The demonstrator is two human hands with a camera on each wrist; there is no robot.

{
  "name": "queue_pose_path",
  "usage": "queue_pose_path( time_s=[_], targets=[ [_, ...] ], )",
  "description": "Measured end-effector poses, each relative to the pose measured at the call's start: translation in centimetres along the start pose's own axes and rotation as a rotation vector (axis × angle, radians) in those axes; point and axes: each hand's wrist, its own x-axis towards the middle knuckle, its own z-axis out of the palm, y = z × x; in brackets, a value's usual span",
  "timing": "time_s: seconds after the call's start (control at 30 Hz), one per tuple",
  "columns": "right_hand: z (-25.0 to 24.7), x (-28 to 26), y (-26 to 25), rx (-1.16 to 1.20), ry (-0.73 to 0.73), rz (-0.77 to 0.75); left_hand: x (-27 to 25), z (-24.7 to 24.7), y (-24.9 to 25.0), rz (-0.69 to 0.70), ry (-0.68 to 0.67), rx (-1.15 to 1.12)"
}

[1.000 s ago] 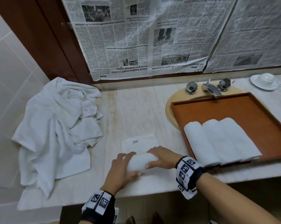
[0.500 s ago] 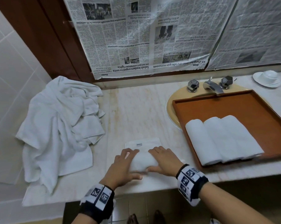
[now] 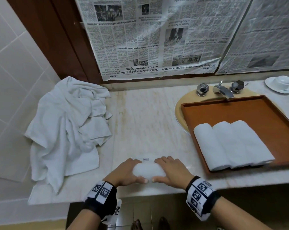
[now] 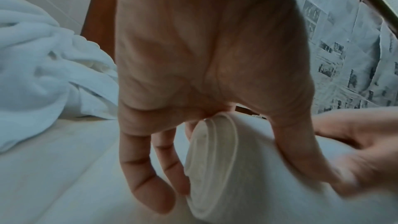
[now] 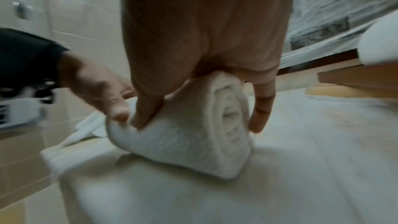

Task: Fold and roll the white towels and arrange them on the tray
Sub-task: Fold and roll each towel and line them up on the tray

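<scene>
Towel roll long axis 9-to-3 | left hand, right hand curled over ends | tray at 2, right hand nearer

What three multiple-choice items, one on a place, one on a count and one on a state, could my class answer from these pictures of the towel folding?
1. Where does the tray sit?
A. Over the basin, below the tap
B. On the floor
C. Under the towel heap

2. How many rolled towels lie on the tray?
A. One
B. Three
C. Five

3. In what state is the towel between the left hand and the right hand?
A. Spread flat
B. Crumpled
C. Almost fully rolled

Key: 1 A, the tray's far edge lies beneath the tap; 2 B, three rolls lie side by side; 3 C, the wrist views show its spiral end, and only a strip with a label lies flat.
</scene>
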Motion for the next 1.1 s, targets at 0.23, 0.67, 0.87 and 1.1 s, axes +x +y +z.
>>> queue_pose_path(
  time_s=[0.23, 0.67, 0.87, 1.1],
  targets=[
    [-2.5, 3.0, 1.8, 0.356, -0.174, 0.037, -1.5, 1.8, 1.1, 0.002, 0.2, 0.083],
    [-1.2, 1.3, 3.0, 0.278, -0.218, 0.146, 2.1, -3.1, 3.7, -0.085, -0.167, 0.214],
    [-0.5, -0.2, 2.4, 0.24, -0.211, 0.164, 2.4, -2.0, 3.9, -0.065, -0.222, 0.277],
    [-0.9, -3.0, 1.5, 0.42, -0.111, 0.204, 2.3, -1.3, 3.5, 0.004, -0.241, 0.194]
  ],
)
